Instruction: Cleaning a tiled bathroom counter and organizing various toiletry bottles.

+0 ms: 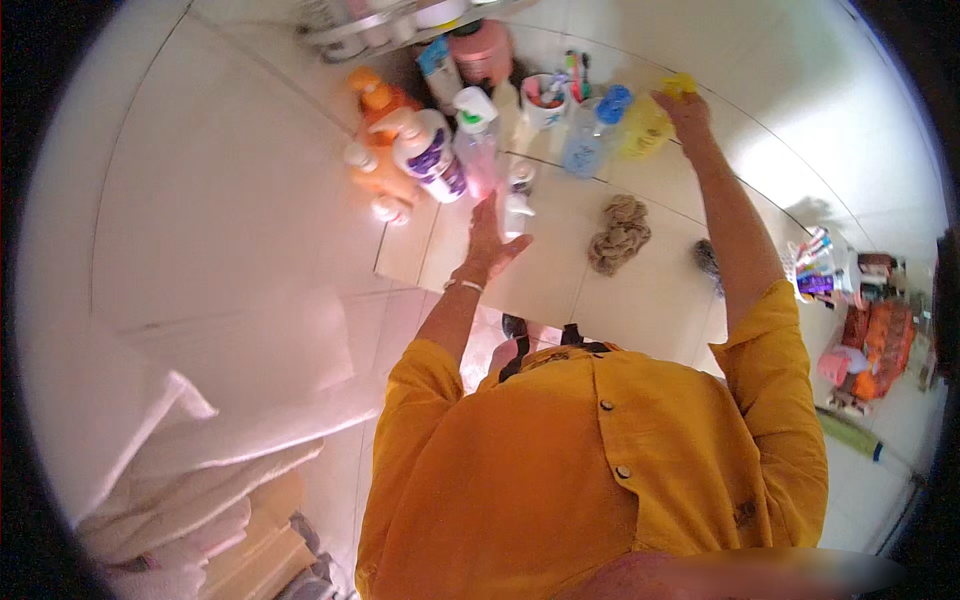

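Observation:
My right hand is closed at the top of a translucent yellow bottle at the back of the pale tiled ledge. Beside it stands a clear bottle with a blue top. My left hand reaches over the ledge with its thumb spread. Its fingertips are at the base of a clear pump bottle with pink liquid; whether they touch it I cannot tell. A small white-topped bottle is just right of these fingers. A crumpled brown cloth or scrubber lies between my arms.
Left on the ledge are a white-and-purple pump bottle and several orange bottles. Behind stand a pink jar and a cup of toothbrushes. A dark scrubber lies beside my right arm. A rack hangs above.

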`<state>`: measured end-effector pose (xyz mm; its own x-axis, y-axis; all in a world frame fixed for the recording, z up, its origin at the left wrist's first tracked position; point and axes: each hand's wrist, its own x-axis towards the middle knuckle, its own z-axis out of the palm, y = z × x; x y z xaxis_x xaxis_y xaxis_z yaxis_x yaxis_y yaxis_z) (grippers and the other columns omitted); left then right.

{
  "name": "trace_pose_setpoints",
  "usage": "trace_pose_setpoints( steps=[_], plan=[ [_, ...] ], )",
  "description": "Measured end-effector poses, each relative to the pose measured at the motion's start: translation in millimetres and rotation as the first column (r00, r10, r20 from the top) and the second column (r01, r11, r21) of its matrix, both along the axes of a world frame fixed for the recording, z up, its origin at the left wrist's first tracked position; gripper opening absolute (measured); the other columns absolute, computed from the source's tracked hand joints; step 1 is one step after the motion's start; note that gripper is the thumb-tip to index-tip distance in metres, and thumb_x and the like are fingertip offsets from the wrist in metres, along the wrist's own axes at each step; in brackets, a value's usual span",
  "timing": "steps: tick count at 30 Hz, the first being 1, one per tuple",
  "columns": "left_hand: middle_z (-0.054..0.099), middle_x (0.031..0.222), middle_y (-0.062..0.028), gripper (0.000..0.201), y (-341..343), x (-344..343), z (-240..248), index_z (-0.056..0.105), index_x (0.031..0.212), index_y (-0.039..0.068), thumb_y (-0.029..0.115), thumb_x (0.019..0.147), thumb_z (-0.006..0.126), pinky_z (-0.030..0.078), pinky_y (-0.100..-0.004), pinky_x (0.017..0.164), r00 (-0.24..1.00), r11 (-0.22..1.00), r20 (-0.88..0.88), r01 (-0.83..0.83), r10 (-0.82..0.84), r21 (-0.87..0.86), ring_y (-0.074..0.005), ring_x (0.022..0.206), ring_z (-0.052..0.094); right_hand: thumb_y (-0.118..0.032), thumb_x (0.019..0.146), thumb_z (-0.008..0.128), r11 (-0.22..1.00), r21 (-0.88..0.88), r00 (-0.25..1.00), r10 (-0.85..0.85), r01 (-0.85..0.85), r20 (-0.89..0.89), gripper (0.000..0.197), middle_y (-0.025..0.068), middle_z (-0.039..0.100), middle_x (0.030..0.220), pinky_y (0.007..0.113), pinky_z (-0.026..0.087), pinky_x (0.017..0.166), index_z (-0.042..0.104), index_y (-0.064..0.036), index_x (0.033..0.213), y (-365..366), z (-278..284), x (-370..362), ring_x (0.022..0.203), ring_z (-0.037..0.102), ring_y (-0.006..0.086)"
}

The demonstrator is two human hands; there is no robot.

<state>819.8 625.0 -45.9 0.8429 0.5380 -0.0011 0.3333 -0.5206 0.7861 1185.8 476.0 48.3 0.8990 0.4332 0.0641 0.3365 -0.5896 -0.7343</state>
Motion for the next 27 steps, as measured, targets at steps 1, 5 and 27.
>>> trace_pose_setpoints(
  steps=[1, 5, 27],
  plan=[
    [0.028, 0.136, -0.0237, 0.097, 0, -5, -4, 0.019, 0.137, -0.001, 0.029, 0.063, 0.075, 0.022, -0.0434, 0.106, 1.0, 1.0, -0.002, -0.02, 0.02, 0.01, -0.0369, 0.127, 0.026, -0.034, 0.07, 0.072, 0.999, 0.05, 0.998, -0.014, 0.018, -0.069, 0.04, 0.0064, 0.059, 0.076, 0.033, 0.046, 0.062, 0.061, -0.004, 0.094, 5, 4, -6, 0.072, 0.055, 0.0179],
    [0.029, 0.134, -0.0235, 0.095, -9, -16, -7, 0.02, 0.137, 0.0, 0.029, 0.064, 0.074, 0.022, -0.0428, 0.106, 0.998, 0.999, -0.049, -0.046, 0.046, 0.003, -0.0366, 0.127, 0.025, -0.031, 0.071, 0.07, 0.996, -0.037, 0.98, 0.092, -0.087, 0.179, 0.035, 0.0018, 0.056, 0.07, 0.028, 0.043, 0.052, 0.061, -0.0037, 0.091, -18, -17, 15, 0.06, 0.051, 0.0132],
    [0.036, 0.127, -0.0215, 0.08, -40, -34, -12, 0.028, 0.133, 0.0, 0.023, 0.068, 0.07, 0.026, -0.0441, 0.102, 0.982, 0.986, -0.087, -0.164, 0.167, 0.038, -0.0353, 0.12, 0.033, -0.008, 0.072, 0.066, 0.857, 0.182, 0.876, 0.476, -0.481, 0.073, 0.035, 0.0097, 0.061, 0.102, 0.031, 0.046, 0.083, 0.055, -0.0034, 0.105, -49, 34, -169, 0.094, 0.059, 0.0202]
  ],
)
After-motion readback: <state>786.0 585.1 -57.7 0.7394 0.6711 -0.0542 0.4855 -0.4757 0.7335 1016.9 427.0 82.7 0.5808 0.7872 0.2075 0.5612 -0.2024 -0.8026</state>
